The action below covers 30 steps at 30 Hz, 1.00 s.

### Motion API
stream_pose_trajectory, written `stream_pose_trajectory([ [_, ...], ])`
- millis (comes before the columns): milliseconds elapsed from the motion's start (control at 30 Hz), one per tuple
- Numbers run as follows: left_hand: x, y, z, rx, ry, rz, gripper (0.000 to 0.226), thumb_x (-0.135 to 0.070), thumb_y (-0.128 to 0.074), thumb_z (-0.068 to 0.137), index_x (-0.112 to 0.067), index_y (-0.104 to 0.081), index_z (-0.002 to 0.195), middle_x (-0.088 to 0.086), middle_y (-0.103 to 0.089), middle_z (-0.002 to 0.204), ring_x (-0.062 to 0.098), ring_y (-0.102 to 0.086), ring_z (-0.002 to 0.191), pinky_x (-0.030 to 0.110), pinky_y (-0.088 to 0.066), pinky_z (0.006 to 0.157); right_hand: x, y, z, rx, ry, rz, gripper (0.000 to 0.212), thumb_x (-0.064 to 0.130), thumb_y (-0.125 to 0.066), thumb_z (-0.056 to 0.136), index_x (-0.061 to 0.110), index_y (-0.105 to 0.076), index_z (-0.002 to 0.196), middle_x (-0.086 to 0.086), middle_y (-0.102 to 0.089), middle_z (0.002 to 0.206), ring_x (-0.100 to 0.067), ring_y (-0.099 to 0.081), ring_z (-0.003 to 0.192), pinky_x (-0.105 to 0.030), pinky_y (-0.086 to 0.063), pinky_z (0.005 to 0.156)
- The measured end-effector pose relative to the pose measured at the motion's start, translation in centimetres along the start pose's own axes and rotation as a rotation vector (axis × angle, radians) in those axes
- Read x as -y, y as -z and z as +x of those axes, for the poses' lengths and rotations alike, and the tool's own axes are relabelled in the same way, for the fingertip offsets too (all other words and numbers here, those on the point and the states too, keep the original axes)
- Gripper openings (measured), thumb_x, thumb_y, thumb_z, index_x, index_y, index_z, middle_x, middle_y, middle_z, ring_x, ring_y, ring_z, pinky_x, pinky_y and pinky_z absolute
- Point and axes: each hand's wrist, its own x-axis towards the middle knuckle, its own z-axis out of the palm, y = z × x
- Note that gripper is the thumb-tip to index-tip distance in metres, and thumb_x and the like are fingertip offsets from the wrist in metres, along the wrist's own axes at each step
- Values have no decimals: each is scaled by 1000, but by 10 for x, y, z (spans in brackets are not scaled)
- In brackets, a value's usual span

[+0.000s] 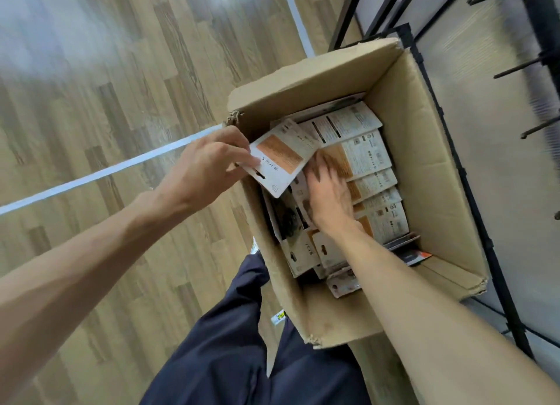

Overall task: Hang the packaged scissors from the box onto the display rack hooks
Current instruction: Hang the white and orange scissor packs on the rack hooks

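Observation:
An open cardboard box [418, 150] stands on the floor, filled with several packaged scissors [368, 159] on white and orange cards. My left hand [206, 168] pinches one such scissors package [280, 159] by its hang-hole end, holding it over the box's left rim. My right hand [328, 198] reaches down into the box with its fingers among the packages there; whether it grips one is hidden. The display rack's black hooks [521, 66] stick out at the upper right.
The rack's black frame [454, 150] and its pale back panel run along the box's right side. Wood-pattern floor with a white tape line [106, 171] spreads to the left. My dark trouser legs [236, 338] stand just below the box.

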Motion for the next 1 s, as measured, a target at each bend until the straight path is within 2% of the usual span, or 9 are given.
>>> stream_pose_trajectory([
  [100,4,4,5,-67,-3,-47,17,-21,-72,88,-18,-78,104,1,-71,97,18,-67,80,37,-56,71,-4,0,7,5,28,-100,101,6,-87,64,13,-33,149,-15,-34,156,-32,-36,143,-48,-36,116],
  [267,2,16,11,-164,36,-142,15,-26,-69,92,-17,-79,99,-2,-67,80,15,-62,69,34,-53,66,-4,11,-5,-127,161,-41,40,9,-78,82,13,-64,119,-8,-66,117,-27,-66,101,-43,-60,82],
  [333,-1,24,10,-208,52,-166,14,-25,-70,92,-15,-79,95,-1,-68,80,14,-62,69,28,-50,65,-6,23,-19,-233,167,67,21,12,-75,87,12,-70,108,-5,-70,101,-24,-68,88,-43,-60,82],
  [500,-19,50,7,-150,56,-138,11,-19,-73,90,-11,-77,84,-7,-59,69,17,-59,63,10,-36,58,-3,106,-63,-437,-82,513,17,18,-61,97,16,-73,110,5,-71,97,-7,-65,83,-16,-53,71],
  [600,-35,69,7,-98,6,-115,13,-19,-73,89,-11,-74,80,-4,-60,66,20,-56,60,20,-37,56,3,155,-93,-509,-294,675,13,24,-62,98,20,-74,103,10,-71,89,0,-64,76,-9,-46,59],
  [700,-51,88,8,-66,-33,-110,19,-23,-69,92,-7,-73,81,3,-65,70,25,-57,62,36,-47,58,3,184,-117,-507,-454,786,18,32,-61,98,21,-72,89,7,-72,78,-3,-66,68,-18,-49,53],
  [767,-66,97,6,-38,-85,-118,19,-22,-68,93,-7,-74,83,4,-67,73,24,-59,64,35,-49,59,4,194,-135,-519,-511,863,21,38,-62,95,21,-72,86,4,-73,79,-11,-70,73,-37,-60,61],
  [833,-81,100,3,-18,-139,-136,15,-19,-68,93,-7,-75,86,2,-67,74,20,-57,62,28,-45,57,7,201,-154,-518,-544,900,22,41,-63,92,24,-71,81,4,-74,79,-20,-71,76,-51,-60,66],
  [1000,-109,95,-4,70,-261,-114,18,-19,-68,93,-5,-72,83,0,-63,69,18,-54,58,24,-40,54,14,209,-206,-527,-569,874,28,43,-63,93,21,-71,78,6,-73,77,-17,-70,74,-51,-58,66],
])
